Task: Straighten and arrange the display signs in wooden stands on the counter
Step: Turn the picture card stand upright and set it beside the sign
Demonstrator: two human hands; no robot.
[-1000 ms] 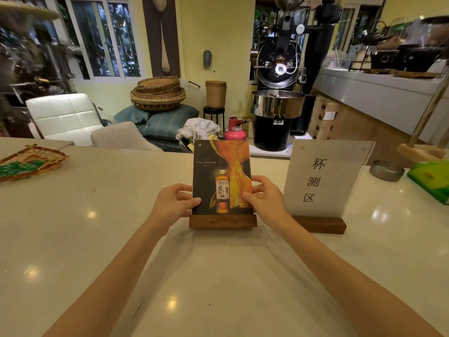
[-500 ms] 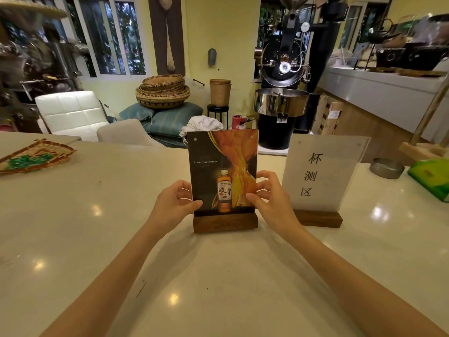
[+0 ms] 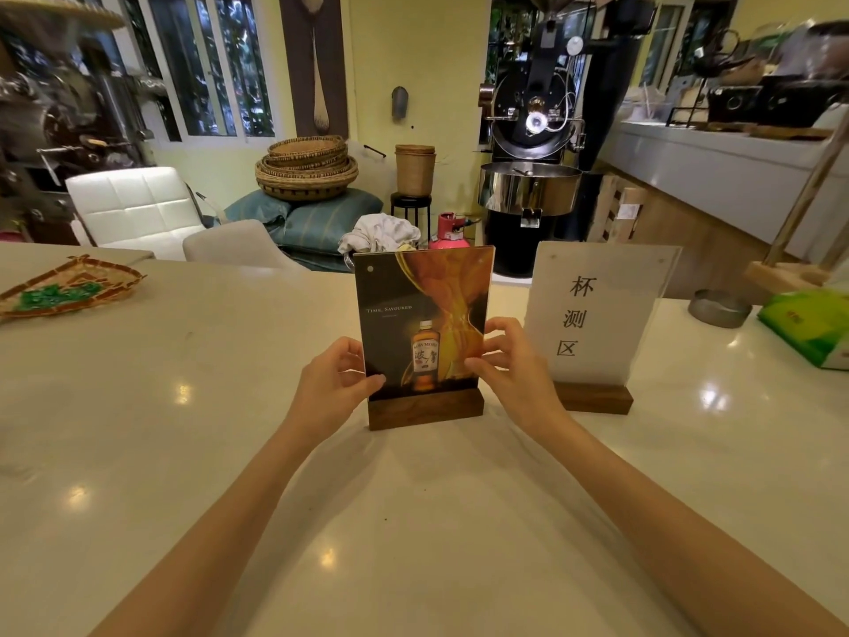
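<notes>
A whisky advert sign (image 3: 422, 314) in a clear acrylic sheet stands upright in a dark wooden stand (image 3: 426, 409) on the pale counter (image 3: 229, 429). My left hand (image 3: 333, 383) grips the sign's lower left edge, thumb on the front. My right hand (image 3: 507, 370) pinches its lower right edge. To the right, a white sign with Chinese characters (image 3: 592, 314) leans slightly in its own wooden stand (image 3: 595, 400), untouched.
A woven tray with green pieces (image 3: 69, 287) lies at the counter's far left. A metal dish (image 3: 719, 308) and a green tissue box (image 3: 813, 326) sit at the far right. Behind the counter are chairs, baskets and a coffee roaster.
The whisky sign now stands taller and more upright in its stand than a second ago. Both hands have stayed on its lower edges, and the view has moved a little closer.
</notes>
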